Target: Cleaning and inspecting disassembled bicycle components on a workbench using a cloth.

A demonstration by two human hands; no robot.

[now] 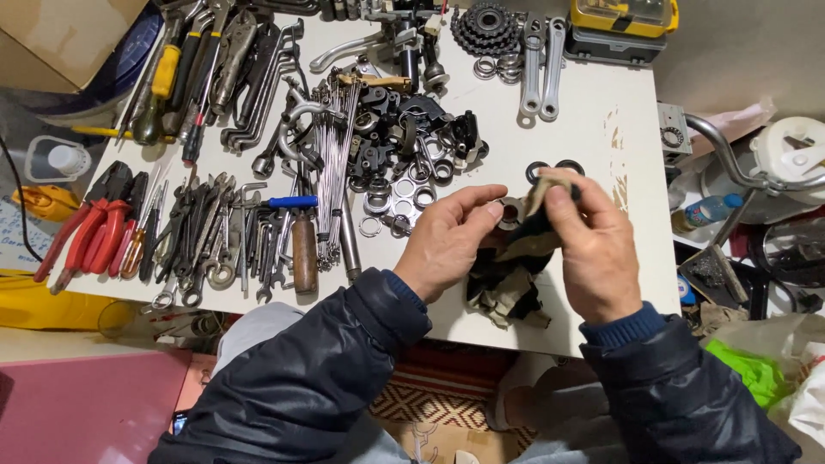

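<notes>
My left hand (447, 241) pinches a small round metal ring part (510, 211) between thumb and fingers, just above the white table (601, 120). My right hand (593, 245) grips a dirty black and beige rag (511, 275) and presses a fold of it against the ring. The rest of the rag hangs down onto the table's front edge between both hands. Two dark rings (554, 167) lie on the table just beyond my right fingers.
Spanners and pliers with red handles (86, 236) crowd the table's left side. A spoke bundle (331, 163), black small parts and washers (404, 137) fill the middle. Two cranks (541, 64) and a sprocket cluster (485, 26) lie at the back; a bicycle handlebar (739, 163) stands to the right.
</notes>
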